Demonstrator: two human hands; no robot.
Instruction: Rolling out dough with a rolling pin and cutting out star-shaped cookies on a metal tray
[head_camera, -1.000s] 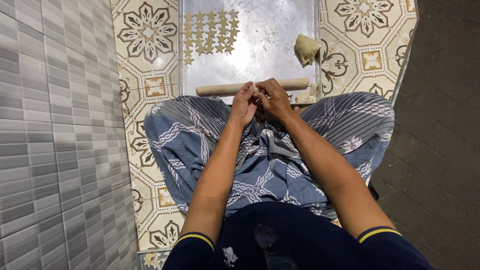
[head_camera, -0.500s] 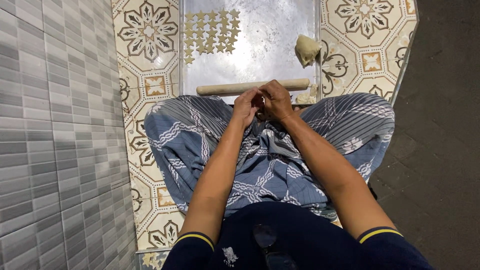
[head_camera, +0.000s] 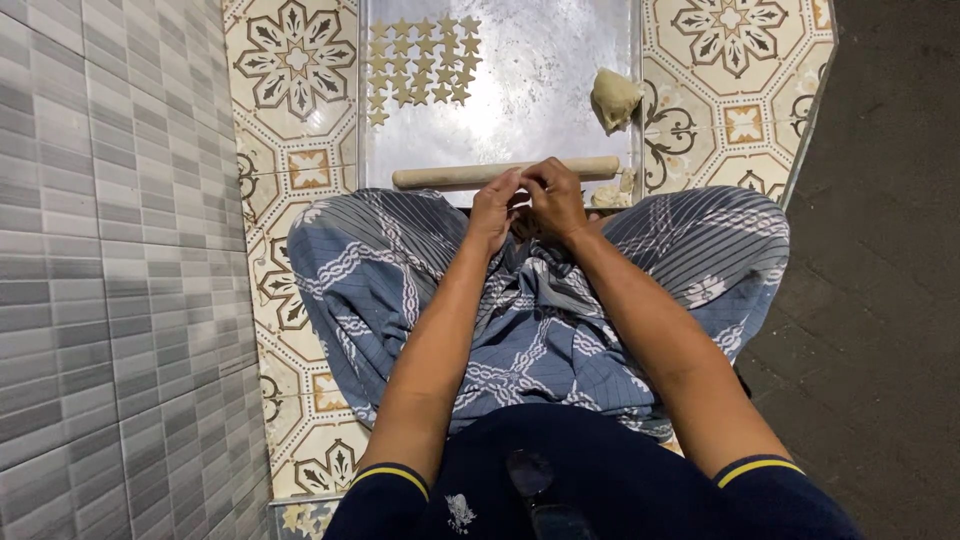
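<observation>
pinching fingertips together, left hand (head_camera: 493, 208) and right hand (head_camera: 553, 200) meet over the lap, can't tell what's between them. wooden rolling pin (head_camera: 450, 176) lies just past them on the metal sheet (head_camera: 540, 70), star cutouts (head_camera: 415, 62) far left, dough lump (head_camera: 613, 98) right.

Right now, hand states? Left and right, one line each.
Left hand: fingers curled, meeting the right at the tray edge; any pinched item is hidden.
Right hand: fingers curled against the left; contents cannot be told.
</observation>
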